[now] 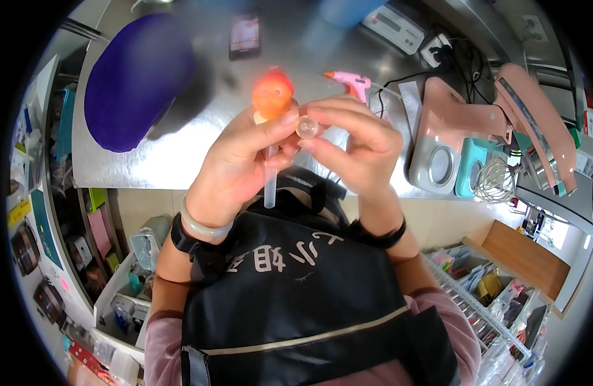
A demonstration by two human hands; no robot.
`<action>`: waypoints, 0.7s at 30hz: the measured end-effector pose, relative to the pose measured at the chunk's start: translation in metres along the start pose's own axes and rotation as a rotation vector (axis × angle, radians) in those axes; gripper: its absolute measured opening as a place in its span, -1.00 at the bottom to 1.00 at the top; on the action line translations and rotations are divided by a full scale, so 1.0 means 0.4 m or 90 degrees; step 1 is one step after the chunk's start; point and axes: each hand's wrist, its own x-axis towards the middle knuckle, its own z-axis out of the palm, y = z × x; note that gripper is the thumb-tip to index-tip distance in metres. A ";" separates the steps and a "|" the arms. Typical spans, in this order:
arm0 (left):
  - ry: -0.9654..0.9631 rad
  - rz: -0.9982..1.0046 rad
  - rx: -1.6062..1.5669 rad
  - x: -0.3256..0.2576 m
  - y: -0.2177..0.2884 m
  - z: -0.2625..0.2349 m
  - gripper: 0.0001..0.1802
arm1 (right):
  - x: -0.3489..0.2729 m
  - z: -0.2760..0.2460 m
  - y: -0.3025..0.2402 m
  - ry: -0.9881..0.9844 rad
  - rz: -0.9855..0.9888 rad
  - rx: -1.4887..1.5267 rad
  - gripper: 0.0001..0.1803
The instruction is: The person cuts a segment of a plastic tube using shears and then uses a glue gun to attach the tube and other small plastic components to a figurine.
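My left hand (pixel 235 151) is closed round a translucent plastic tube (pixel 270 183) that points down toward my apron. Above its fingers, at the tube's upper end, sits a small rounded orange figure (pixel 273 95) with a redder top. My right hand (pixel 361 145) pinches a small clear round plastic cap (pixel 307 127) between thumb and fingertips. The cap is close beside my left thumb, to the right of the tube. Whether the cap touches the left hand, I cannot tell. Part of the tube is hidden behind the left fingers.
On the metal table (pixel 213 128) lie a purple rounded item (pixel 139 80), a phone (pixel 245 37) and a pink glue gun (pixel 352 82). A pink stand mixer (pixel 454 116) and a wire whisk (pixel 496 181) stand right, a white scale (pixel 393 29) behind. Open drawers (pixel 119 309) flank me below.
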 end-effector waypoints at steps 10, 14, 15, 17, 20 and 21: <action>0.023 0.151 0.106 -0.026 0.007 0.049 -0.44 | 0.029 -0.021 -0.074 0.074 0.044 -0.146 -0.68; 0.061 0.214 0.176 -0.025 0.005 0.063 -0.48 | 0.032 -0.015 -0.096 0.072 0.036 -0.184 -0.66; 0.074 0.233 0.184 -0.026 0.004 0.065 -0.48 | 0.032 -0.016 -0.100 0.063 0.022 -0.202 -0.66; 0.077 0.245 0.190 -0.027 0.001 0.069 -0.49 | 0.033 -0.015 -0.103 0.055 0.008 -0.221 -0.66; 0.082 0.261 0.204 -0.029 -0.001 0.075 -0.51 | 0.034 -0.013 -0.105 0.059 -0.016 -0.233 -0.66; 0.084 0.266 0.212 -0.030 -0.001 0.077 -0.52 | 0.035 -0.014 -0.107 0.056 -0.020 -0.242 -0.66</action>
